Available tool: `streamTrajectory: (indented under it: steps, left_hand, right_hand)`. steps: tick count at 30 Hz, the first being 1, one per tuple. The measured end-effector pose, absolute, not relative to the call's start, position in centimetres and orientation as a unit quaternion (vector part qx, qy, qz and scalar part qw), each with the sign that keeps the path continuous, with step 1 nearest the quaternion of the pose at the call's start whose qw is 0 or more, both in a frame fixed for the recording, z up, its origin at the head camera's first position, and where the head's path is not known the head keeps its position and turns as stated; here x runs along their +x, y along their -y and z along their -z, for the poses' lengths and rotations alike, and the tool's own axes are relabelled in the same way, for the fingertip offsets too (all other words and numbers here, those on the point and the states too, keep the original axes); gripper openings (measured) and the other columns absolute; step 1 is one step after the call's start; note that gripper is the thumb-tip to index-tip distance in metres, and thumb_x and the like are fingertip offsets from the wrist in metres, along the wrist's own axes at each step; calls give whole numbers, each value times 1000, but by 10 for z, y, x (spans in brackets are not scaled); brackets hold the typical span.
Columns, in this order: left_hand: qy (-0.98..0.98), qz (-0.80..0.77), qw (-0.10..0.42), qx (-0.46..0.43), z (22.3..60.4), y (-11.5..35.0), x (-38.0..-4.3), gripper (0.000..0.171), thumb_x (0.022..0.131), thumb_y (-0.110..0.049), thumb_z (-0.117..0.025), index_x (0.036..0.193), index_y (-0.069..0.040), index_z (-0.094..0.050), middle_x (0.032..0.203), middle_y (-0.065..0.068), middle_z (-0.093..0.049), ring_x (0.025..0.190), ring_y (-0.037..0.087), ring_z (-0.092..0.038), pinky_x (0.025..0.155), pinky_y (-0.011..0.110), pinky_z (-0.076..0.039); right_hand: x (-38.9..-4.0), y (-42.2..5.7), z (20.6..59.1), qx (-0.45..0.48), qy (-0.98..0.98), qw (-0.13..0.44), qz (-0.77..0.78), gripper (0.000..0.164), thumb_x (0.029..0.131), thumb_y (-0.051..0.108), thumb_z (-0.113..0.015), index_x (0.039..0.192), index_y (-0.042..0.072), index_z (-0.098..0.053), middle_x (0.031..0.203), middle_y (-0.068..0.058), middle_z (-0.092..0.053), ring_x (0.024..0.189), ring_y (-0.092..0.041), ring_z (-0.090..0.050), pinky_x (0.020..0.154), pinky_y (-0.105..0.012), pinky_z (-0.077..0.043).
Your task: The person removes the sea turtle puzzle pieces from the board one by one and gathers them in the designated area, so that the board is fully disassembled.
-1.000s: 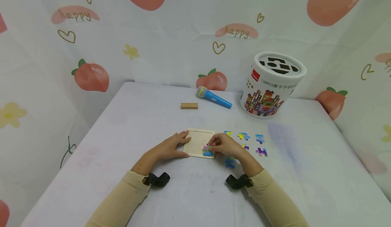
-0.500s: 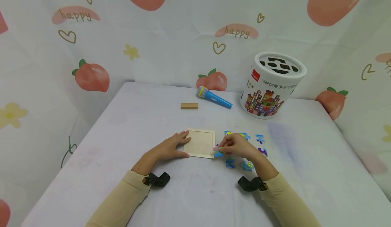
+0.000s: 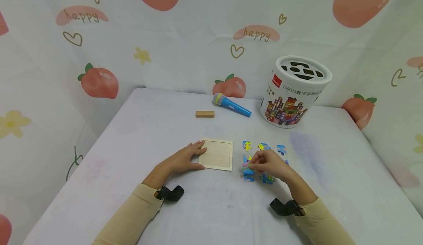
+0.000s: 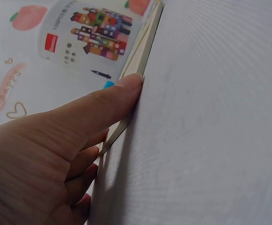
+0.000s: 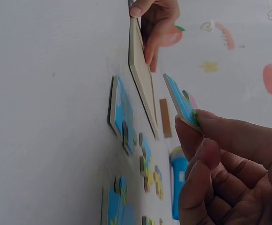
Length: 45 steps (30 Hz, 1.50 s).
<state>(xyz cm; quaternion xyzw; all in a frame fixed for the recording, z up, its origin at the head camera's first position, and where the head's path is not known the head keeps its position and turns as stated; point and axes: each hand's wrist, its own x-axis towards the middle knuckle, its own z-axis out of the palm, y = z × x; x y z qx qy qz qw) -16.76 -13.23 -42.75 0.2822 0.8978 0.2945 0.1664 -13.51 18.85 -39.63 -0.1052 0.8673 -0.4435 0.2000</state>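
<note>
A square wooden puzzle tray (image 3: 216, 154) with a thin raised rim lies on the table, its bare base showing. My left hand (image 3: 185, 159) rests at its left side, fingers spread on the far left part and the thumb (image 4: 128, 83) against the near edge. Between thumb and index finger my right hand (image 3: 272, 165) pinches a blue puzzle piece (image 5: 179, 99) with pink and green bits. It is raised above the table, over the loose pieces right of the tray. Several puzzle pieces (image 3: 247, 146) lie there in loose rows; my right hand hides some of them.
A brown wooden block (image 3: 205, 114) and a blue toy microphone (image 3: 232, 106) lie behind the tray. At the back right stands a large white tub (image 3: 290, 94) with shape-cut holes in its lid. A printed cloth (image 3: 185, 47) hangs behind the table.
My right hand has moved right with the pinched puzzle piece, from over the tray's near right corner to above the loose pieces. The left hand has stayed on the tray.
</note>
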Motion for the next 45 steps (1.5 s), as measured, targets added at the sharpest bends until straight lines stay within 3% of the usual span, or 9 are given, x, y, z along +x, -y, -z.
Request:
streamTrajectory:
  steps: [20, 45]
  left_hand:
    - [-900, -293, 169, 274, 429, 134, -166, 73, 82, -36, -70, 142, -8, -39, 156, 7, -17, 145, 29, -10, 116, 50, -13]
    - [-895, -304, 171, 279, 426, 133, -167, 73, 82, -35, -70, 142, -7, -38, 156, 8, -16, 145, 30, -10, 116, 51, -13]
  right_hand:
    - [-121, -228, 393, -98, -864, 199, 452, 25, 84, 20, -69, 86, -4, -62, 74, -8, -65, 61, -11, -52, 57, -27, -48]
    - [-100, -271, 403, -16, -876, 175, 449, 31, 87, 23, -66, 98, -6, -63, 70, -1, -59, 61, -9, -51, 58, -25, -48]
